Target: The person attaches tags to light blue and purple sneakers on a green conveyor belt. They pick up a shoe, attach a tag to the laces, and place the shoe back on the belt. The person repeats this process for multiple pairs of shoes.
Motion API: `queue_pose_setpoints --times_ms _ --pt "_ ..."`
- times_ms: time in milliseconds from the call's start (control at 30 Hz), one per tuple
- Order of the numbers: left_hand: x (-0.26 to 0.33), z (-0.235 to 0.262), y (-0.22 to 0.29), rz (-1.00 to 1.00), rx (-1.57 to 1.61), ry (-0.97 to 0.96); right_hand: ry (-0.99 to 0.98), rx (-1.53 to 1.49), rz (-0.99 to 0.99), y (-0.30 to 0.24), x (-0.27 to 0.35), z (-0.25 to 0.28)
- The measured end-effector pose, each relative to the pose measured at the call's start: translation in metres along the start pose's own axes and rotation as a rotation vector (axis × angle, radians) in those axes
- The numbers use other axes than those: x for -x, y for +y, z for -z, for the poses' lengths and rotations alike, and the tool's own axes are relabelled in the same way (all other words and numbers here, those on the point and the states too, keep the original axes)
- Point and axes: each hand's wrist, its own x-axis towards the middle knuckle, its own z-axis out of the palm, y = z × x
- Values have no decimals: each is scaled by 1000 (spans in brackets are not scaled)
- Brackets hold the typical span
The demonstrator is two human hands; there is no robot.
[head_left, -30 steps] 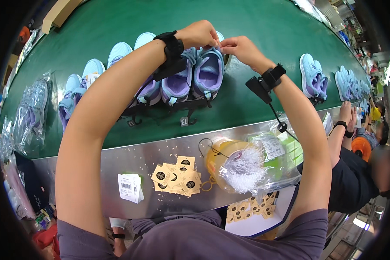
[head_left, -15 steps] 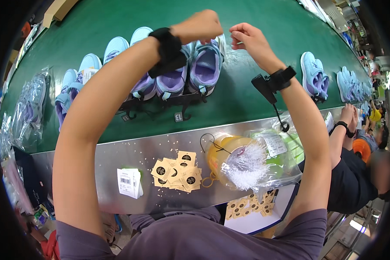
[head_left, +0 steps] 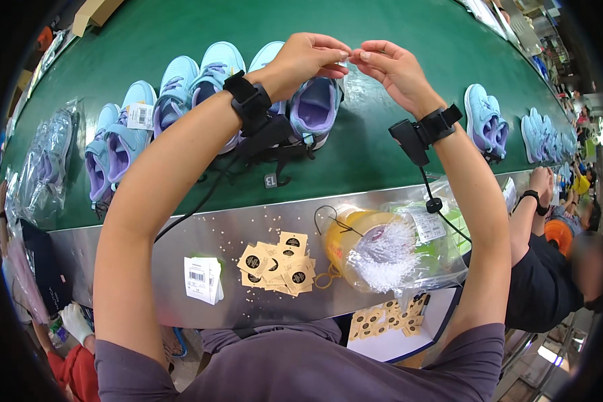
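Observation:
Over the front row of shoes, my left hand (head_left: 305, 61) and my right hand (head_left: 392, 70) meet with pinched fingertips. Whatever sits between those fingertips is too small to make out. A pale sliver, perhaps a tag edge, shows just under them. Directly below my left hand is a light blue sneaker (head_left: 314, 110) with a purple lining, partly covered by the hand. A black plastic shoe hanger (head_left: 281, 167) lies at the heels of this pair. My left forearm and its black wrist strap hide parts of neighbouring sneakers (head_left: 176, 94).
On the metal ledge lie white barcode tags (head_left: 203, 280), a pile of tan tags (head_left: 275, 264) and a yellow tub (head_left: 345, 234) with white fasteners in plastic. Bagged shoes (head_left: 47, 161) stand left; more sneakers (head_left: 486, 120) stand right. A co-worker (head_left: 543, 268) sits at the right.
My left hand has turned from a fist to a fingertip pinch and lowered slightly. Both hands' fingertips have come together. A white-gloved hand has appeared at the lower left.

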Motion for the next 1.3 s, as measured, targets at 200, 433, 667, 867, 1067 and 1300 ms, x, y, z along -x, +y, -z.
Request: queue_pose_setpoints --times_ms 200,433,667,867,1067,1300 --pt "5 2 0 -7 -12 28 -55 -4 4 0 -1 -14" --pt "8 9 5 60 -89 58 -71 20 7 2 -1 -26" --pt "13 23 7 46 -145 5 -87 216 47 1 -4 -34" --pt "15 27 2 -3 -237 -22 -126 265 146 21 -26 -35" --pt "52 -11 26 -233 -540 42 -62 1024 599 -61 61 -45" --pt "133 -60 33 -147 -305 -284 -237 1013 194 -83 217 -37"
